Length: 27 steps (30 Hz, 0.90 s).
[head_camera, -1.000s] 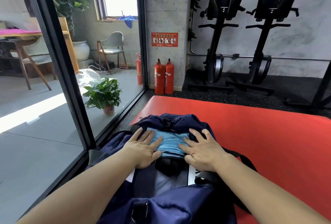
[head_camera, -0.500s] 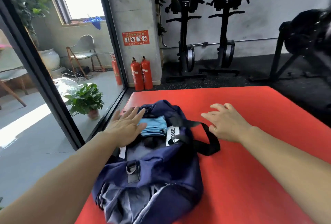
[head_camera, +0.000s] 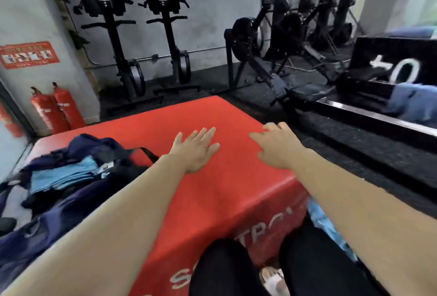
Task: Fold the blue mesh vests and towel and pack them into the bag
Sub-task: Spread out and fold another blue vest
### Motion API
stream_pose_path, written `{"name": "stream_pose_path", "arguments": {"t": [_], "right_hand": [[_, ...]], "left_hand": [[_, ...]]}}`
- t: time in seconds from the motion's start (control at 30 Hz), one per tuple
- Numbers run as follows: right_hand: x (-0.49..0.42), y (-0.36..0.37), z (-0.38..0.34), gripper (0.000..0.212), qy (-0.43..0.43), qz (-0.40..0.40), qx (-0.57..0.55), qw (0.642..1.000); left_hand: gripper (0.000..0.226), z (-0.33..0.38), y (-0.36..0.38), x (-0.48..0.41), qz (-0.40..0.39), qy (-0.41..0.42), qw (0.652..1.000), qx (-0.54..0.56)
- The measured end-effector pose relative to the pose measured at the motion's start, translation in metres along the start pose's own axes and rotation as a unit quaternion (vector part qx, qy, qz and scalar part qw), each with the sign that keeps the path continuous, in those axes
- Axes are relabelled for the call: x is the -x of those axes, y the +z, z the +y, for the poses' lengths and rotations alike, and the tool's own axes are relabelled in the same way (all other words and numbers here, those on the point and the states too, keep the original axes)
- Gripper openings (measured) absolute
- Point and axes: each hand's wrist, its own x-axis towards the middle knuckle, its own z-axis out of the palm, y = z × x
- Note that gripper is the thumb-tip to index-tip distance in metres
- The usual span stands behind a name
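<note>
The fingers (head_camera: 206,135) of your left hand (head_camera: 196,151) are straight and spread, palm down over the red table (head_camera: 212,196), holding nothing. Contact with the surface cannot be confirmed. Your right hand (head_camera: 276,148) is just beside it, near the table's far right corner, its fingers loosely curled and empty. The navy bag (head_camera: 71,203) lies open on the table's left side, apart from both hands, with folded light-blue fabric (head_camera: 61,175) in its opening. A loose blue cloth (head_camera: 324,222) lies low beside your right leg. A blue bundle (head_camera: 411,101) rests on the black ledge (head_camera: 354,112) to the right.
</note>
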Motion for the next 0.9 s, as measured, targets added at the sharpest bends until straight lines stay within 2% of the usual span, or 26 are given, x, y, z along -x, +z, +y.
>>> {"name": "stream_pose_path", "arguments": {"t": [0.1, 0.2, 0.47, 0.73, 0.9], "right_hand": [[0.049, 0.014, 0.048, 0.038, 0.058, -0.017, 0.002, 0.998], [0.101, 0.032, 0.096, 0.043, 0.116, -0.044, 0.007, 0.992], [0.219, 0.076, 0.206, 0.045, 0.250, -0.115, -0.041, 0.961], [0.261, 0.137, 0.249, 0.045, 0.278, -0.157, -0.070, 0.945], [0.253, 0.199, 0.268, 0.044, 0.282, -0.221, -0.103, 0.928]], "left_hand": [[0.061, 0.065, 0.005, -0.019, -0.010, 0.051, 0.999, -0.015], [0.061, 0.132, 0.013, -0.031, -0.013, 0.103, 0.994, -0.020], [0.061, 0.278, 0.032, -0.035, -0.020, 0.210, 0.978, -0.011], [0.061, 0.350, 0.071, -0.057, -0.064, 0.244, 0.967, -0.026], [0.061, 0.374, 0.110, -0.098, -0.105, 0.255, 0.961, -0.027]]}}
